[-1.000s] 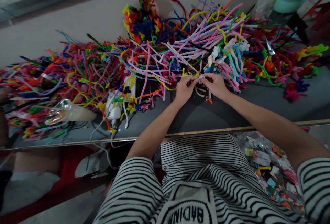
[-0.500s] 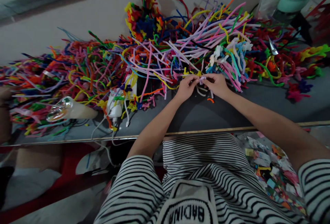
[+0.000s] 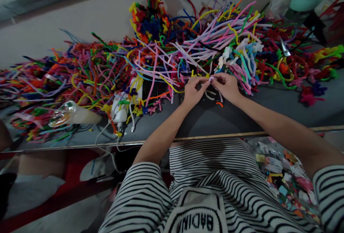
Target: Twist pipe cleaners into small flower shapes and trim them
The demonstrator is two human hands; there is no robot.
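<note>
Between my fingertips is a small pale lilac pipe cleaner (image 3: 211, 78), bent into a compact shape that my fingers partly hide. My left hand (image 3: 195, 89) pinches it from the left, thumb and forefinger together. From the other side my right hand (image 3: 225, 85) pinches the same piece, and a pale stem hangs below these fingers. Just under the hands, a curved whitish pipe cleaner (image 3: 210, 96) and a short orange piece (image 3: 219, 104) lie on the dark grey table (image 3: 199, 118). White and pastel pipe-cleaner shapes (image 3: 233, 61) are heaped right behind my right hand.
A long heap of colourful pipe cleaners (image 3: 91, 64) runs along the wall. Scissors (image 3: 286, 56) with yellow and red handles lie at the right. On the left are a clear-wrapped roll (image 3: 77, 113) and a white charger (image 3: 119, 109) with cables. Another person sits at far left.
My fingers have shifted slightly around the lilac pipe cleaner, and less of it shows between them. At the far left edge, the other person's arm has moved down and back from the heap.
</note>
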